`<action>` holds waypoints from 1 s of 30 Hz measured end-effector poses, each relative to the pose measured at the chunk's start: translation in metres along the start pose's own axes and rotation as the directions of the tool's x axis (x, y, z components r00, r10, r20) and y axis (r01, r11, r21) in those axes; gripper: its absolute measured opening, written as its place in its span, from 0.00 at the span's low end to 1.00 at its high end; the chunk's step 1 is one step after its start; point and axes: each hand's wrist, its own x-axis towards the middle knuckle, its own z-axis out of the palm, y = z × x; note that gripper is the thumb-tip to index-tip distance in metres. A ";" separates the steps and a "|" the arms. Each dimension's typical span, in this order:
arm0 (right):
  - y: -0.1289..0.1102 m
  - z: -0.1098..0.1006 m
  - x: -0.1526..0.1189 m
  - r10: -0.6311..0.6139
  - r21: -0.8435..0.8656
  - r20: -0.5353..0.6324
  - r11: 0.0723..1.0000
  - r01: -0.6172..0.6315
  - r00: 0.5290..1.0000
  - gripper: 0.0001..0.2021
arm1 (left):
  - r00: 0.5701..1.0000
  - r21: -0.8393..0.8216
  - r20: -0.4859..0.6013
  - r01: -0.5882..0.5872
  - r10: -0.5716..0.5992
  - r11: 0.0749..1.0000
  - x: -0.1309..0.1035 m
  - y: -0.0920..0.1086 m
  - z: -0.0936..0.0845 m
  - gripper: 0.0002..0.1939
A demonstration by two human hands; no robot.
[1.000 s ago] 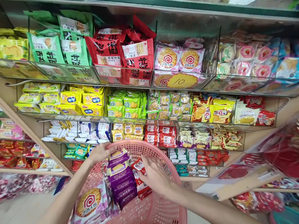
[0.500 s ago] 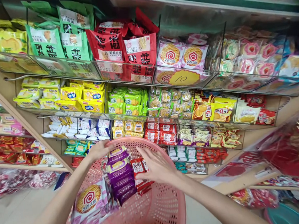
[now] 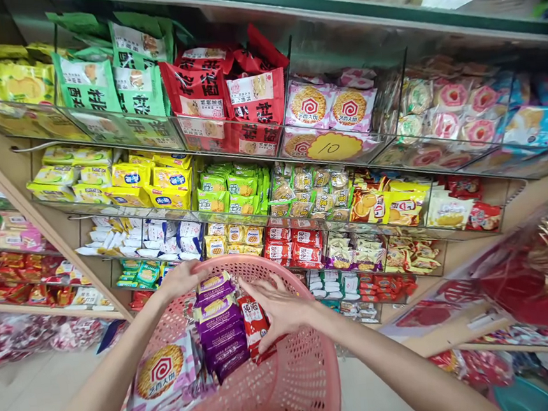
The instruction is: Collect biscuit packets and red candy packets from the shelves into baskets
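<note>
My left hand [image 3: 184, 280] is closed on the far left rim of a pink perforated plastic basket [image 3: 313, 381]. Inside, my right hand [image 3: 279, 307] straddles a row of red snack packets [image 3: 254, 319], fingers at the far end and thumb at the near end; the hand partly hides them. Left of these stands a row of purple soda biscuit packets [image 3: 222, 331]. Lilac-and-white packets with a round biscuit picture [image 3: 160, 372] lean at the basket's left side.
Ahead rise tilted shelves with clear dividers, holding green bags [image 3: 88, 84], red bags [image 3: 196, 87] and yellow packets [image 3: 130, 176]. A yellow price tag [image 3: 334, 144] reads 10. Plastic-wrapped red goods [image 3: 524, 273] jut in at right. A teal tub [image 3: 523, 395] stands low at right.
My right hand has shifted slightly, its thumb moving from across the red packets down to their near end. More of the front red packet shows. My left hand stays on the rim.
</note>
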 end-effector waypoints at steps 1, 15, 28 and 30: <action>0.004 -0.007 -0.002 0.017 -0.006 -0.031 1.000 -0.017 0.999 0.60 | 1.000 0.006 0.003 0.005 -0.005 1.000 0.000 -0.001 0.000 0.33; 0.130 -0.026 0.004 0.127 -0.506 -0.437 0.784 -0.360 0.891 0.28 | 0.999 0.025 0.032 0.020 -0.021 0.999 0.002 0.001 0.000 0.35; 0.135 -0.013 0.024 0.131 -0.629 -0.367 0.695 -0.349 0.921 0.31 | 0.994 -0.014 0.030 0.102 -0.101 0.995 -0.004 -0.026 0.002 0.41; 0.134 -0.012 0.024 0.122 -0.633 -0.376 0.690 -0.351 0.919 0.31 | 0.994 -0.012 0.035 0.105 -0.105 0.994 -0.003 -0.025 0.002 0.42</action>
